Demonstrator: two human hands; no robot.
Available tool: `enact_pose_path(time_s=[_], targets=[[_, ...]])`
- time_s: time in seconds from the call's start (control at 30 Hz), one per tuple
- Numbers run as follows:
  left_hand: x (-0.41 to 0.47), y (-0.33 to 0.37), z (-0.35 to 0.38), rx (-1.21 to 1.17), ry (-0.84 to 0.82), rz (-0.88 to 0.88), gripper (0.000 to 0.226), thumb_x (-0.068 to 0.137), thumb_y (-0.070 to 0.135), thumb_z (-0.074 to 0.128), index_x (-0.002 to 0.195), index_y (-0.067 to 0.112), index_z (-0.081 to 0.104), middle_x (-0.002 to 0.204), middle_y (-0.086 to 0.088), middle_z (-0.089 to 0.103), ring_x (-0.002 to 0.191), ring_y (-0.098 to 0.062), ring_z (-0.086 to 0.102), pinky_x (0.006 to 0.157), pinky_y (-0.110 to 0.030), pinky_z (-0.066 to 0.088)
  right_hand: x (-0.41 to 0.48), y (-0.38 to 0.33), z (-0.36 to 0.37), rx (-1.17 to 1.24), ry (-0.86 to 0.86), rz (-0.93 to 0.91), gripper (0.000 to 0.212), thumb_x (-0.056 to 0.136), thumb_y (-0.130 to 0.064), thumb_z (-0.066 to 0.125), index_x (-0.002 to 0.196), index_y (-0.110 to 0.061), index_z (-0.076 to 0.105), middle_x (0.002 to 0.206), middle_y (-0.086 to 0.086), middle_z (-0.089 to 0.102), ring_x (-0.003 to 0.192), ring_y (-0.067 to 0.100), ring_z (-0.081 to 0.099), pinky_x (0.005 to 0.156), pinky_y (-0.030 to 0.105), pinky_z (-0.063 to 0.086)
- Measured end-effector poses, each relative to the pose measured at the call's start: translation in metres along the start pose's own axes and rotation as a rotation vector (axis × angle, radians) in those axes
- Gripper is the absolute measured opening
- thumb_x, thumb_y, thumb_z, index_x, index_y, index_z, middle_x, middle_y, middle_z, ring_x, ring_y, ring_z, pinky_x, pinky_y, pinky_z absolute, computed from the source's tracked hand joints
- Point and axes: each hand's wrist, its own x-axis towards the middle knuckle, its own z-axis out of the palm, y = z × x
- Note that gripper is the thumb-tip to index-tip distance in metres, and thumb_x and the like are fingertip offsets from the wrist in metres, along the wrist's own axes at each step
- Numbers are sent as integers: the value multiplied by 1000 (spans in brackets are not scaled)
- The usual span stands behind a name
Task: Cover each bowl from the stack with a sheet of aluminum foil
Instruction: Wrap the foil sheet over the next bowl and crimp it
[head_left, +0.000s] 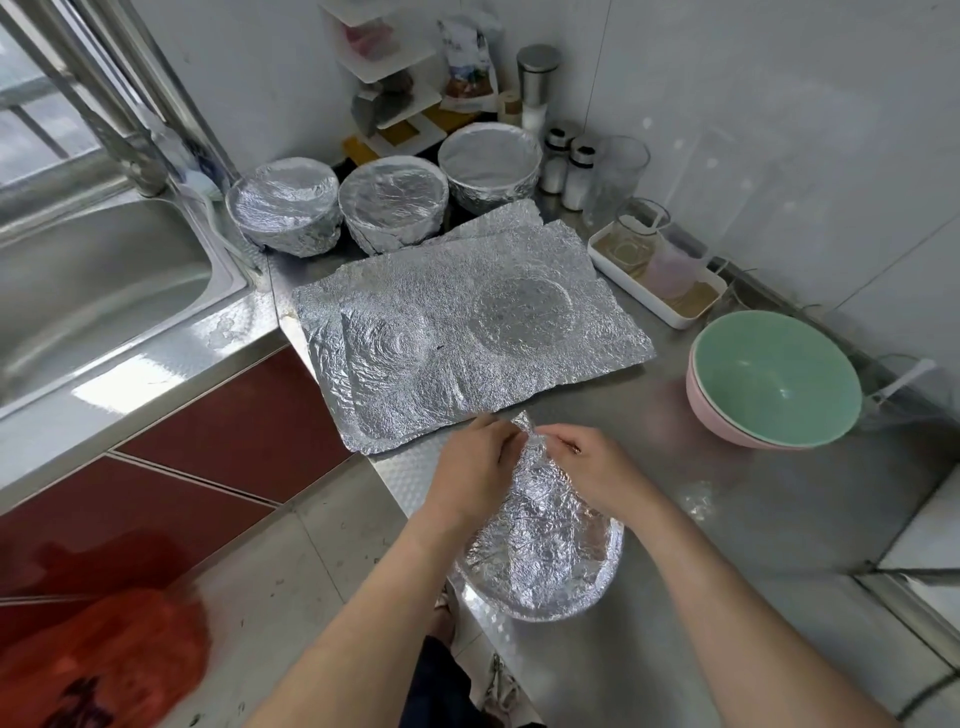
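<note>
Head view: a person's left hand (467, 467) and right hand (597, 462) meet near the front edge of a steel worktop (727, 545). The fingers of each pinch a raised, twisted peak of a foil sheet (540, 545) draped over a bowl. The bowl itself is wholly hidden beneath the crumpled foil, and only its round outline shows, close to the worktop's edge. At lower left, off the worktop, a red plastic bag (104, 660) bears dark writing too blurred to read. Just beyond the fingertips lie flat foil sheets (467, 338), stacked and pressed with round bowl marks. To their right, with bare steel between, a green bowl (774, 374) nests in a pink bowl (717, 422). Behind these stands a white tray (631, 285) holding a glass jar (636, 234). Three foil-covered bowls (392, 202) line the back, beside a steel sink (104, 280) cut off at the left. Against the wall stand two shakers (569, 166) and a printed packet (467, 57) whose label cannot be made out.
</note>
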Motion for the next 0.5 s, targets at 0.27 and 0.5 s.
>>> enact_pose_path(time_s=[0.27,0.5], targets=[[4,-10,5,-9,-64,67,38,103,25,42,140,18,51,140,-3,50,127,-23,39,106,-34,30,0,4,-1,12,23,-27,34,100,-19,49,133,-20,56,130,-5,60,120,8,53,101,25,41],[22,-10,-2,-17,-224,115,38,104,30,40,140,24,50,154,8,35,143,-16,22,116,-33,15,-5,0,1,-53,89,-57,33,100,-15,47,131,-16,58,103,-4,64,80,-7,51,68,5,37]])
